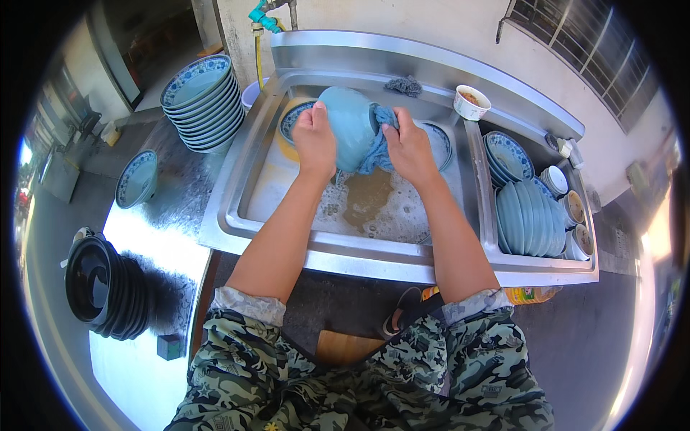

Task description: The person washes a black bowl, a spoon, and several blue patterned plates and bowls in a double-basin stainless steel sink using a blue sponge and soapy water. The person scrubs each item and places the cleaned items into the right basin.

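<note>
Above the soapy water (377,202) of the stainless-steel sink (237,199), my left hand (315,137) grips the rim of a pale blue-green ceramic bowl (347,126). The bowl is tipped on its side, its outer wall facing me. At its right side my right hand (407,143) holds a wet blue cloth (380,143) against the bowl's foot. Parts of two blue-patterned dishes show behind: one bowl (294,118) left of my left hand, and another dish (443,143) beyond my right wrist. Foam hides whatever lies lower in the water.
Left, a metal table (178,199) bears stacked patterned bowls (202,102), a single bowl (137,180) and stacked black bowls (105,288). The right basin holds plates (531,218), bowls (506,156) and cups (555,180). A paper cup (471,102) and a scouring pad (404,86) rest along the sink.
</note>
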`<state>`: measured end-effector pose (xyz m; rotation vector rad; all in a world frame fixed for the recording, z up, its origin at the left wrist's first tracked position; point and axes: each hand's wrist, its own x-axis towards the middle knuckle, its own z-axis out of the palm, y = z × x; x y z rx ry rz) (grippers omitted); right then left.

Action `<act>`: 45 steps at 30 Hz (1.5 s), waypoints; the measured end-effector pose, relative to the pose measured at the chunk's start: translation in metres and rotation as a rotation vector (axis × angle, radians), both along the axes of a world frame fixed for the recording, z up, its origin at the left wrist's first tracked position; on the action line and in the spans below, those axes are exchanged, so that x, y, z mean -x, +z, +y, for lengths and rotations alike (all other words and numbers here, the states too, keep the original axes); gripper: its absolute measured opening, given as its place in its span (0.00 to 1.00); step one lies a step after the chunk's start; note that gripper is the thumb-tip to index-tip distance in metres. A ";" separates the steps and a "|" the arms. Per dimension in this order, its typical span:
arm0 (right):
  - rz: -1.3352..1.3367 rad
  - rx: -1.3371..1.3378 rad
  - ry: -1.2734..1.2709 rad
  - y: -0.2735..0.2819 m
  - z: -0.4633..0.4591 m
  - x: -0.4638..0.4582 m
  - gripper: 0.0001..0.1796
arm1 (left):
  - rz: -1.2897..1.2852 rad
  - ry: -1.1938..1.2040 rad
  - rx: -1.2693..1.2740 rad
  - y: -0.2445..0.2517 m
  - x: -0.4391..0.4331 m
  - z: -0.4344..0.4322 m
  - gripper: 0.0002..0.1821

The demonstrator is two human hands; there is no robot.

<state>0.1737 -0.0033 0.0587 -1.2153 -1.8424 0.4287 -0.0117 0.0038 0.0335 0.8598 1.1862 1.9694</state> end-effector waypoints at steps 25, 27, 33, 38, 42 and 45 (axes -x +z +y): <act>0.074 0.059 0.110 0.004 -0.014 -0.003 0.16 | -0.145 -0.074 -0.030 -0.005 0.017 0.005 0.19; 0.124 -0.026 0.225 -0.003 -0.018 0.006 0.16 | -0.135 -0.072 -0.034 -0.006 0.017 0.006 0.19; -0.051 -0.156 -0.003 -0.003 -0.002 -0.008 0.16 | 0.120 -0.101 -0.024 -0.004 0.009 0.000 0.19; -0.060 -0.033 -0.020 -0.013 0.005 -0.014 0.16 | 0.258 0.018 -0.053 0.000 0.001 -0.004 0.19; 0.450 0.231 0.114 -0.008 -0.003 0.008 0.14 | 0.146 0.101 -0.073 -0.006 0.007 0.004 0.19; 0.553 0.048 0.140 -0.017 -0.018 0.033 0.16 | -0.010 0.079 -0.058 -0.004 -0.002 0.001 0.20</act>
